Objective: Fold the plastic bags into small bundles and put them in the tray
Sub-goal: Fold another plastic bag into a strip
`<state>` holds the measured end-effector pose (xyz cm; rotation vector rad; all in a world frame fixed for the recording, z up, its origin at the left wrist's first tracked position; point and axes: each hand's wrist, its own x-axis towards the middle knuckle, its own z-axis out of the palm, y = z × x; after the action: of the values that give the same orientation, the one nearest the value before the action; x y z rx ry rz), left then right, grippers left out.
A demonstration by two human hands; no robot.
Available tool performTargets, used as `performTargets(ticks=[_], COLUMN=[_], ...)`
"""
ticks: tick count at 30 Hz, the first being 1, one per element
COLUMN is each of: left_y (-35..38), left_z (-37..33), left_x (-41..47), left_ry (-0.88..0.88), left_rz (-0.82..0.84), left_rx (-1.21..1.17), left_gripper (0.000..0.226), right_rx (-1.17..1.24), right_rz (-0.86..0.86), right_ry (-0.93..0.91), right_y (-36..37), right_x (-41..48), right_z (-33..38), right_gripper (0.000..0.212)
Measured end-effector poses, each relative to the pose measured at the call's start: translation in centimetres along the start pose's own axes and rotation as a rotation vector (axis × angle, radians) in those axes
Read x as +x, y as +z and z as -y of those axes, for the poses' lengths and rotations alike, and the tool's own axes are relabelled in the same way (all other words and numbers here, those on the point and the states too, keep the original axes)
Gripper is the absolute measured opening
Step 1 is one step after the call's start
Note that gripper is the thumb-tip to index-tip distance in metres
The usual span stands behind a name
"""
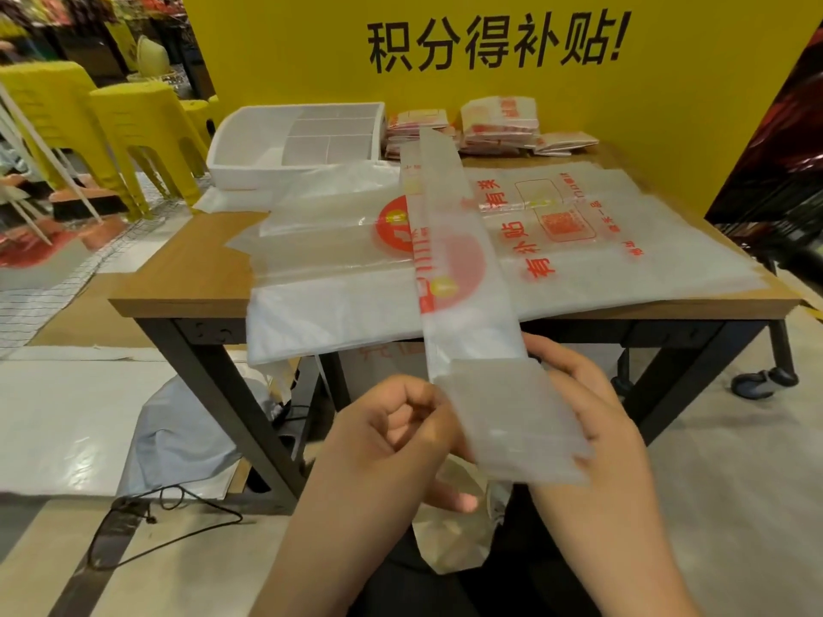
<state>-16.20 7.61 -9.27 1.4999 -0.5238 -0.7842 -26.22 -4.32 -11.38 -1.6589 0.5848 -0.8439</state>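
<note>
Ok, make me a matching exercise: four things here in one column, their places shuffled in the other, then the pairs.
1. tray
2. folded bundles
3. long bag
4. yellow stools

A. on the floor, left of the table
B. back of the table, right of the tray
C. table's back left corner
D. held by the left hand and right hand, near end folded

Pairs: 1-C, 2-B, 3-D, 4-A.

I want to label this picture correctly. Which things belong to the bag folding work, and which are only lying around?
Belong to the job: long bag strip, held by left hand and right hand; flat bags; finished bundles; white tray.
Only lying about: yellow stools; black cable; yellow sign.
</note>
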Motion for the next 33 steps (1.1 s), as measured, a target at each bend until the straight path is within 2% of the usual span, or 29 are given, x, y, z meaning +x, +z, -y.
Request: performTargets(ticks=[2,4,6,13,16,17,20,25,30,33], left_y=[0.1,0.2,0.2,0.5,0.6,0.7,0.9,1.0,1.3,1.3], left_z=[0.0,0.0,0.0,-0.1,-0.2,-0.2,-0.2,-0.4,-0.2,-0.2], left_x=[0.0,0.1,0.1,-0.2,-0.3,-0.3,-0.3,-0.3,-0.4,-0.3], left_ry=[0.003,0.017,0.028,0.094,0.127,0.126,0.12,0.103,0.136,0.138], left_rz=[-0.018,-0.026,-0.022,-0.064,-0.056,-0.051,-0.05,-0.108,-0.122,-0.098], left_rx=[-0.021,-0.01,0.006,0.024,0.028,0.035,0.037,-0.057,-0.04,-0.016], left_gripper=[0.011,0.017,0.02,0.013,0.009,0.014,0.024,0.013,0.009,0.02], right_rx=[-0.189,-0.257,-0.244,-0.014,0.049,0.059,0.08,-0.001,0.054,0.124], right_rz=[0.042,0.081,0.066,-0.103,-0.104,-0.106,-0.092,-0.045,-0.072,-0.082], right_ry=[-0.03,0.001,0.091,0.103,0.106,0.095,0.095,0.06,0.093,0.131], right_y=[-0.3,-0.4,-0.2,0.7,1.0,1.0,1.0,0.7,1.0,1.1], right_x=[0.4,0.7,0.4,-0.2,-0.1,-0.1,-0.3,-0.5,-0.3,-0.3], right_z=[-0.5,-1.4,-1.1,1.1,1.8,1.7,1.6,1.1,1.1,1.0], right_gripper=[0.021,0.026,0.025,0.021,0.014,0.014,0.024,0.038,0.027,0.025])
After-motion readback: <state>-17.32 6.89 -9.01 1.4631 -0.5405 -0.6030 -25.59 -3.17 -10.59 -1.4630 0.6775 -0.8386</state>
